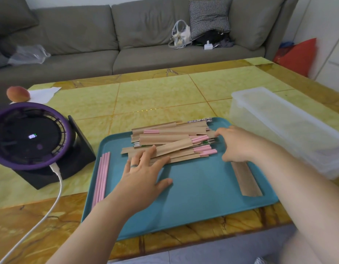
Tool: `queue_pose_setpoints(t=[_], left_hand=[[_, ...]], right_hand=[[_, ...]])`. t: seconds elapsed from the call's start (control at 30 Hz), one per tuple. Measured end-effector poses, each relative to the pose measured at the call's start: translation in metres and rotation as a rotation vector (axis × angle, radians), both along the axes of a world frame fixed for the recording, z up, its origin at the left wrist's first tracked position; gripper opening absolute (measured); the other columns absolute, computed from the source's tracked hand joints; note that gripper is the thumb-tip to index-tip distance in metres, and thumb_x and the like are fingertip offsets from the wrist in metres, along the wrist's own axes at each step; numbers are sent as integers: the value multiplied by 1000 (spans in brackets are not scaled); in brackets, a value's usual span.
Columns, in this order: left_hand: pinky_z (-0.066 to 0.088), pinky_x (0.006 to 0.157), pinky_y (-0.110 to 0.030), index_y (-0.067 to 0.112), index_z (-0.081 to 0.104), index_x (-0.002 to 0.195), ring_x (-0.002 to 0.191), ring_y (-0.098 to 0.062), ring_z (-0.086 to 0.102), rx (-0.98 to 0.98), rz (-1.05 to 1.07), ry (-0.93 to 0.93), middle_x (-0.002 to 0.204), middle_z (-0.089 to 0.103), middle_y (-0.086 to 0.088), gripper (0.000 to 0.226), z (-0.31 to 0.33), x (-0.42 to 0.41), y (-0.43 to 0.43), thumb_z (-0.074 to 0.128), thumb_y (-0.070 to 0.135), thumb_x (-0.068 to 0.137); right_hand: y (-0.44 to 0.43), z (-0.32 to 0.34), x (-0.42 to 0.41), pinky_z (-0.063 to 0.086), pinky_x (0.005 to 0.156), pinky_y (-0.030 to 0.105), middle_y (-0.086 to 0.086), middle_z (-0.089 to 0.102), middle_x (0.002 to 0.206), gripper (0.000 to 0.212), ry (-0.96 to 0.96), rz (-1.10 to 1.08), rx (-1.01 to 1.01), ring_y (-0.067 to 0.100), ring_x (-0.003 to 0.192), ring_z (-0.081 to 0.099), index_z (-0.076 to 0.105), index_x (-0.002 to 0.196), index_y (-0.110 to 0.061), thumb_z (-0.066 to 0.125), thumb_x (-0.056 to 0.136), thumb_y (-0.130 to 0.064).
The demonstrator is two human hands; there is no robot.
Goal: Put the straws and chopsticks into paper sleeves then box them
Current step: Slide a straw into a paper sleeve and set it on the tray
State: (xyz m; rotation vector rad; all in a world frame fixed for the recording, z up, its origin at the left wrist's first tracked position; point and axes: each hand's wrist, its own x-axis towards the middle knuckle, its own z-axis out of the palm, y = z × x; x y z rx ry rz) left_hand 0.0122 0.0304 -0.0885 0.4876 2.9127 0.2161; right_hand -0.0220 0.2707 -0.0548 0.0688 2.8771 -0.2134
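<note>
A pile of brown paper sleeves (170,141) with pink straws and chopsticks sticking out lies at the back of a teal tray (193,202). My left hand (144,174) lies flat with straight fingers on the pile's left end. At the pile's right end my right hand (235,143) touches it, its fingers slightly bent and blurred. Several bare pink straws (102,178) lie along the tray's left edge. A small stack of empty sleeves (246,178) sits at the tray's right. A clear plastic box (286,128) stands to the right of the tray.
A purple and black desk fan (33,138) with a white cable (50,202) stands left of the tray. A peach (18,94) and white paper (43,93) lie at the far left of the tiled table (165,96). Behind is a grey sofa (126,39).
</note>
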Motion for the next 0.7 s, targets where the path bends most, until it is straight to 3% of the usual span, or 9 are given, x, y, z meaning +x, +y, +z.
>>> queue_pose_setpoints(t=[0.1, 0.23, 0.33, 0.4, 0.5, 0.57, 0.63, 0.7], left_hand=[[6, 117, -46, 44, 15, 145, 144, -21, -6, 2, -6, -4, 156, -4, 9, 61, 0, 1, 0, 40, 57, 92], [5, 117, -44, 43, 15, 145, 144, -20, -5, 6, -9, 12, 157, -3, 8, 61, -1, 2, -2, 40, 56, 92], [4, 118, -46, 43, 16, 145, 144, -21, -6, 10, -12, 39, 156, -6, 8, 59, 1, 3, -2, 40, 56, 92], [2, 118, -44, 43, 21, 143, 144, -19, -5, 69, -21, 96, 156, -6, 10, 56, 4, 4, -2, 42, 52, 92], [18, 114, -25, 41, 38, 137, 140, -7, 15, 444, -15, 170, 150, 20, 15, 46, 15, 8, 1, 49, 43, 92], [29, 96, -2, 40, 47, 128, 124, 11, 37, 697, 35, 146, 135, 43, 23, 37, 25, 13, 3, 51, 39, 92], [41, 83, -2, 39, 54, 118, 102, 14, 55, 904, 104, 10, 116, 59, 23, 27, 34, 20, 5, 54, 35, 91], [50, 75, -15, 33, 62, 107, 82, 4, 64, 993, 119, -89, 98, 68, 15, 18, 37, 25, 6, 58, 29, 90]], right_hand=[[5, 1, -2, 47, 77, 29, 7, 48, 120, 60, 62, -37, -83, 22, 96, 52, 41, 133, -22, 58, 77, -8], [12, -3, -7, 42, 76, 26, 10, 54, 125, 55, 94, -97, -168, 25, 105, 54, 42, 135, -18, 53, 84, -3], [13, 3, -9, 37, 59, 24, 8, 60, 100, 42, 233, -93, -284, 20, 80, 55, 53, 125, -15, 55, 84, -6], [11, 14, -8, 38, 56, 22, 7, 65, 88, 39, 359, -99, -447, 16, 70, 55, 57, 119, -16, 58, 82, -5], [-4, 29, 2, 45, 61, 24, -4, 71, 78, 33, 332, -129, -976, 6, 67, 63, 60, 112, -21, 67, 82, -9], [-22, 31, 10, 40, 54, 15, -10, 69, 67, 25, 260, -114, -1227, -2, 53, 57, 62, 103, -21, 67, 81, -8], [-43, 28, 17, 38, 48, 13, -9, 66, 61, 17, 201, -100, -1375, -1, 47, 50, 63, 92, -17, 66, 81, -4], [-63, 23, 23, 39, 48, 12, -7, 64, 59, 15, 135, -61, -1477, 1, 45, 47, 63, 85, -15, 65, 80, -1]])
